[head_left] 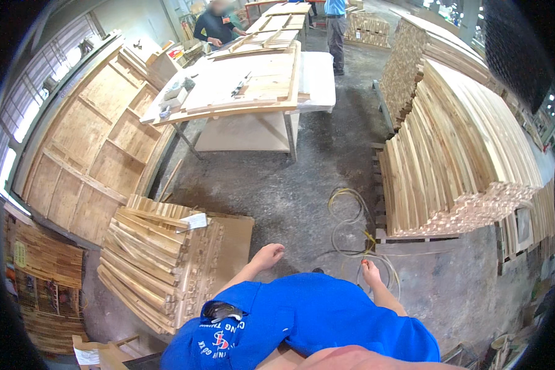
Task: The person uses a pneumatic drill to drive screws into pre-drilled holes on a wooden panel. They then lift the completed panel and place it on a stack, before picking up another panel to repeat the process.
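My left hand [269, 255] hangs over the concrete floor, its fingers curled in with nothing seen in them. Nearest to it is a stack of wooden strips [148, 259] on the left, a gap away. My right hand [370, 273] is closed, and a small orange-red thing [364, 261] pokes out at its fingertips; its kind is too small to tell. Close by that hand, a thin pale yellowish hose [334, 237] lies in loops on the floor. Whether the hose joins the thing in my hand cannot be made out.
Tall stacks of wooden boards [450, 148] stand at the right. Ahead is a white-topped worktable [317, 80] bearing wooden frames; a person [219, 28] works beside it and another [335, 31] stands farther off. A large wooden panel [92, 135] leans at the left.
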Available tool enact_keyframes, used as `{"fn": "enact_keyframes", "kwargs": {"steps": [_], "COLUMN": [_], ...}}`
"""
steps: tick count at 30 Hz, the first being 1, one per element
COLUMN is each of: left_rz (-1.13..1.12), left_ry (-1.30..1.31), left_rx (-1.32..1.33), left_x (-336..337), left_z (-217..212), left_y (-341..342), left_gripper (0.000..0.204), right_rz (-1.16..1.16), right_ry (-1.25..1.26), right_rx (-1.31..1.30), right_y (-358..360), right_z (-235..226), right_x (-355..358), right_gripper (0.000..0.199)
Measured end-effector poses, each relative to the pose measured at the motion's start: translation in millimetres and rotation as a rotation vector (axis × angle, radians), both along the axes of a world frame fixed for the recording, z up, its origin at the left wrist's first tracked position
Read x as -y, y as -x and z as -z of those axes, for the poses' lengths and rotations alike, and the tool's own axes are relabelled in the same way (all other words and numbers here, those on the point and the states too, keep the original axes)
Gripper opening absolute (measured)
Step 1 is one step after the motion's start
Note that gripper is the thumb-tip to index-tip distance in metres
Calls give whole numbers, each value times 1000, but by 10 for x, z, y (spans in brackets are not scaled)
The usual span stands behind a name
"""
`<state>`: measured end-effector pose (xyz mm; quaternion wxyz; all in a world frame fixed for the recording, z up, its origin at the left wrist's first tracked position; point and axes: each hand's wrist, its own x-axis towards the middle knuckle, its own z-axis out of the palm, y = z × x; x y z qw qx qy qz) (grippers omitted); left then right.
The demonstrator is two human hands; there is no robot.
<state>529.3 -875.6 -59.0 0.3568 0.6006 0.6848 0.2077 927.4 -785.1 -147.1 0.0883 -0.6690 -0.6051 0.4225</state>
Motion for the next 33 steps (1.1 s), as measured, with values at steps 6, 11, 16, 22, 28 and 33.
{"fn": "enact_keyframes", "kwargs": {"steps": [6,11,16,22,28,33], "left_rz": [-113,-523,-798,-719,-626,-533], "left_ry": [-66,-232,-296,-526,-247,106], "left_rx": [45,117,290,-87,-527,-514], "left_x": [-849,-1531,-2582,-4622,-6507,-7301], "left_z": [22,-89,-197,-482,-825,-764], "left_y": [274,1231,2639,4097,4995,5274], "left_gripper": [26,20,23,23,44,54], "right_rz": [-352,-484,-245,-103,-259,-223], "right_ry": [76,134,148,11,-93,-47], "right_rx": [230,92,-117,-162,-274,-315], "right_y": [-204,444,1570,2612,3772,4328], "right_z": [18,242,-6,-224,-600,-991], "right_x": [-521,-1105,-2038,-3032,-3931,-4494], "right_gripper": [44,43,37,32,38,43]}}
